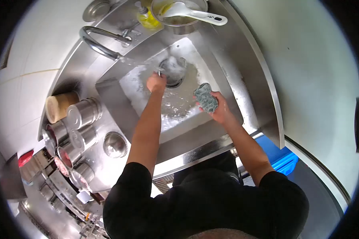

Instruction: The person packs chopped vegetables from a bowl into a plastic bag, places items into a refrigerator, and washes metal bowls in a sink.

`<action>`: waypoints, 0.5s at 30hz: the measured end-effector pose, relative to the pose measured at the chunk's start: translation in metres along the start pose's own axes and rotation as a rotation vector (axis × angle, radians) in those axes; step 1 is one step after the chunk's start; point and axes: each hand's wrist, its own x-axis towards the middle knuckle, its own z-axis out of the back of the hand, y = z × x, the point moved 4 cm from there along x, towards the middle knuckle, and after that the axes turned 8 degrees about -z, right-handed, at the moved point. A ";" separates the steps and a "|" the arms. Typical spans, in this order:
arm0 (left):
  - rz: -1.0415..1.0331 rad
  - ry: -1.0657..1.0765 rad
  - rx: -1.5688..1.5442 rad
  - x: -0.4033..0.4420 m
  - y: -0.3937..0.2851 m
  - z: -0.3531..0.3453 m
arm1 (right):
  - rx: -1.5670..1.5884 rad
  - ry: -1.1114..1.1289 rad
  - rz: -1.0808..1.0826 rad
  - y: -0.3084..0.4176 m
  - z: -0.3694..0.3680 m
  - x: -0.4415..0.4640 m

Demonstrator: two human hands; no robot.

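My left hand [156,83] is closed on the near left edge of a round metal pot [174,82], low in the sink. White foam and running water blur the pot's inside, so whether I grip its rim or a handle is unclear. To the right, my right hand [219,109] is wrapped round a grey-green scouring pad [206,98], held above the soapy water and apart from the pot. Both are over the steel sink [179,139], which holds cloudy water with suds. From the curved faucet [103,48] a stream falls toward the pot.
Behind the sink stand a yellow soap bottle [148,19] and a steel pot [181,28] with a white ladle [199,15] across it. Several metal canisters [81,113] and a steel bowl [115,144] sit on the left counter. A blue crate [281,161] lies below right.
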 end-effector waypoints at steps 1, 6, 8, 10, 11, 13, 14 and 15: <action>-0.042 0.007 0.045 -0.005 0.003 0.006 | -0.022 -0.015 0.012 0.001 0.002 0.004; -0.124 0.013 0.040 -0.044 -0.011 0.058 | -0.137 -0.190 0.119 -0.007 -0.007 0.033; -0.061 -0.025 -0.160 -0.055 -0.007 0.079 | -0.421 -0.258 0.295 -0.005 -0.024 0.056; -0.015 -0.064 -0.397 -0.062 0.003 0.087 | -0.811 -0.318 0.605 0.001 -0.062 0.075; -0.003 -0.082 -0.535 -0.064 0.011 0.085 | -1.055 -0.346 0.831 0.005 -0.088 0.082; 0.158 -0.053 -0.939 -0.079 0.004 0.095 | -1.292 -0.401 0.925 0.006 -0.120 0.112; 0.168 -0.059 -0.957 -0.088 -0.008 0.107 | -1.414 -0.431 0.971 0.002 -0.133 0.123; 0.177 -0.064 -0.976 -0.094 -0.016 0.116 | -1.488 -0.415 0.891 -0.011 -0.137 0.138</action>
